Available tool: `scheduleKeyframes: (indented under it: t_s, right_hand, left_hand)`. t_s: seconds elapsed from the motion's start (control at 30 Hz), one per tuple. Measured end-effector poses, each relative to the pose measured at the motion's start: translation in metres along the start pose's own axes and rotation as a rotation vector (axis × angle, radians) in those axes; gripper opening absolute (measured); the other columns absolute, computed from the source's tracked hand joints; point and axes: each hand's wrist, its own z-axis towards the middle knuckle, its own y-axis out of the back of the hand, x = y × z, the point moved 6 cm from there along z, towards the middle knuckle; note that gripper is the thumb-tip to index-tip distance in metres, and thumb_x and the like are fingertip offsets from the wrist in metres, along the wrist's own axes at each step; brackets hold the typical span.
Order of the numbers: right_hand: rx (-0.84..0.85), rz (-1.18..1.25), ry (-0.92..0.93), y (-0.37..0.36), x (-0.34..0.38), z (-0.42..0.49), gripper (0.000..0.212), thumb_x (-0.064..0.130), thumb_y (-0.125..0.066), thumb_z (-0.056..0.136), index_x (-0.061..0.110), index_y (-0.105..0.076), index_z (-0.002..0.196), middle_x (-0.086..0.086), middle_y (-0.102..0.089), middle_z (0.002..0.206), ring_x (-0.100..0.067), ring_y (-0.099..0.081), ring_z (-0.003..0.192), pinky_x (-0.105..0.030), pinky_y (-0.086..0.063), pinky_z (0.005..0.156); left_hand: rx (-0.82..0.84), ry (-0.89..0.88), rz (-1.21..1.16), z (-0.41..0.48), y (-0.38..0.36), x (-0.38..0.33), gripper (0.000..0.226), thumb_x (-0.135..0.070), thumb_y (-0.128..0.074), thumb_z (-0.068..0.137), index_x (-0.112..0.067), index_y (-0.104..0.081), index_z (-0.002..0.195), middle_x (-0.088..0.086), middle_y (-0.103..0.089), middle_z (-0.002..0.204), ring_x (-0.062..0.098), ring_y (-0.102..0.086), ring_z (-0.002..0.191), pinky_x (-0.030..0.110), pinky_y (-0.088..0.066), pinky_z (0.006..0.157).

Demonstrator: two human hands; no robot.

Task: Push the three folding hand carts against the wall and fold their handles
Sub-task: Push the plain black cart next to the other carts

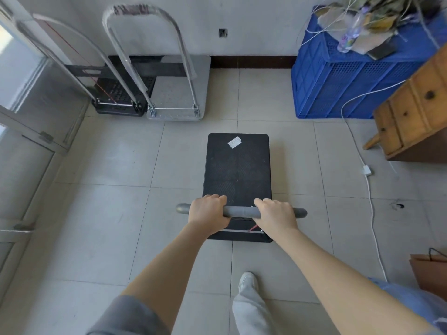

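A black hand cart [238,165] with a white sticker stands on the tiled floor in the middle, short of the wall. Its grey handle bar [239,211] is upright and crosses the near end. My left hand [208,211] grips the bar's left part and my right hand [275,215] grips its right part. Against the far wall stand two more carts side by side: a black perforated cart [116,93] on the left and a grey cart [176,93] to its right. Both have their silver handles upright.
A blue plastic crate [343,81] piled with clutter stands at the wall on the right. A wooden drawer unit [418,112] leans beside it. A white cable [370,194] trails over the floor. A glass door [36,112] is on the left, a paper bag [430,272] at lower right.
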Motion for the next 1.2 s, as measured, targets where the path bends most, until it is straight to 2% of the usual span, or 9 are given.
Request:
scheduleKeyframes:
  t_s: [0.1, 0.27, 0.4, 0.47, 0.57, 0.67, 0.9, 1.1, 1.2]
  right_hand:
    - [-0.027, 0.008, 0.008, 0.018, -0.019, 0.048, 0.014, 0.028, -0.052, 0.091, 0.015, -0.053, 0.097, -0.006, -0.065, 0.091, -0.029, -0.065, 0.084, -0.030, -0.032, 0.060]
    - [-0.074, 0.011, 0.000, 0.042, -0.049, 0.124, 0.012, 0.023, -0.064, 0.082, 0.013, -0.057, 0.081, -0.008, -0.065, 0.072, -0.031, -0.064, 0.065, -0.029, -0.028, 0.052]
    - [-0.086, -0.027, 0.012, 0.066, -0.067, 0.188, 0.016, 0.026, -0.064, 0.082, 0.016, -0.051, 0.078, -0.006, -0.065, 0.072, -0.029, -0.065, 0.066, -0.022, -0.011, 0.045]
    - [-0.044, -0.016, 0.009, 0.075, -0.074, 0.219, 0.013, 0.029, -0.056, 0.088, 0.017, -0.050, 0.086, -0.005, -0.065, 0.083, -0.030, -0.065, 0.077, -0.024, -0.018, 0.047]
    - [-0.019, -0.028, -0.010, 0.092, -0.083, 0.269, 0.015, 0.032, -0.052, 0.090, 0.019, -0.044, 0.087, -0.004, -0.065, 0.089, -0.027, -0.065, 0.081, -0.028, -0.032, 0.057]
    - [-0.025, -0.023, -0.020, 0.111, -0.092, 0.320, 0.017, 0.032, -0.052, 0.091, 0.017, -0.052, 0.097, -0.004, -0.065, 0.090, -0.026, -0.065, 0.081, -0.026, -0.027, 0.052]
    - [-0.046, -0.018, -0.031, 0.143, -0.116, 0.419, 0.019, 0.034, -0.053, 0.090, 0.018, -0.054, 0.101, -0.002, -0.067, 0.089, -0.026, -0.066, 0.082, -0.028, -0.032, 0.058]
    - [-0.041, -0.026, -0.009, 0.172, -0.143, 0.499, 0.021, 0.036, -0.051, 0.091, 0.019, -0.053, 0.103, -0.001, -0.067, 0.092, -0.025, -0.066, 0.083, -0.024, -0.023, 0.050]
    - [-0.023, -0.027, 0.013, 0.186, -0.160, 0.536, 0.019, 0.034, -0.048, 0.093, 0.019, -0.052, 0.102, -0.001, -0.067, 0.092, -0.026, -0.066, 0.083, -0.027, -0.032, 0.059]
  left_hand:
    - [-0.030, 0.008, 0.005, 0.048, 0.019, 0.003, 0.021, -0.032, -0.055, 0.082, -0.019, -0.058, 0.097, -0.002, -0.065, 0.091, 0.021, -0.061, 0.088, 0.030, -0.039, 0.064]
    - [-0.040, 0.006, 0.019, 0.125, 0.049, 0.010, 0.020, -0.032, -0.054, 0.081, -0.018, -0.057, 0.096, -0.001, -0.066, 0.089, 0.021, -0.061, 0.084, 0.029, -0.038, 0.064]
    - [-0.048, 0.001, 0.016, 0.190, 0.073, 0.023, 0.022, -0.032, -0.054, 0.081, -0.018, -0.056, 0.098, -0.002, -0.065, 0.090, 0.021, -0.061, 0.086, 0.029, -0.038, 0.065]
    - [-0.051, -0.001, 0.016, 0.222, 0.087, 0.031, 0.022, -0.033, -0.054, 0.082, -0.018, -0.057, 0.098, -0.002, -0.066, 0.091, 0.021, -0.061, 0.087, 0.030, -0.039, 0.066]
    - [-0.052, -0.024, 0.021, 0.270, 0.104, 0.044, 0.022, -0.033, -0.054, 0.082, -0.019, -0.057, 0.098, -0.001, -0.066, 0.091, 0.021, -0.060, 0.087, 0.029, -0.038, 0.065]
    - [-0.064, -0.038, 0.024, 0.322, 0.126, 0.057, 0.021, -0.033, -0.053, 0.082, -0.019, -0.057, 0.098, -0.001, -0.066, 0.091, 0.021, -0.060, 0.087, 0.029, -0.037, 0.065]
    - [-0.049, -0.030, 0.030, 0.421, 0.166, 0.081, 0.021, -0.032, -0.055, 0.081, -0.019, -0.055, 0.098, -0.001, -0.065, 0.092, 0.022, -0.058, 0.088, 0.030, -0.037, 0.066]
    - [-0.055, -0.008, 0.034, 0.503, 0.198, 0.093, 0.024, -0.032, -0.056, 0.081, -0.018, -0.056, 0.100, 0.000, -0.065, 0.094, 0.022, -0.058, 0.090, 0.030, -0.038, 0.065]
    - [-0.033, 0.016, 0.028, 0.540, 0.211, 0.092, 0.025, -0.034, -0.055, 0.083, -0.019, -0.056, 0.103, -0.001, -0.064, 0.096, 0.022, -0.058, 0.093, 0.030, -0.038, 0.065]
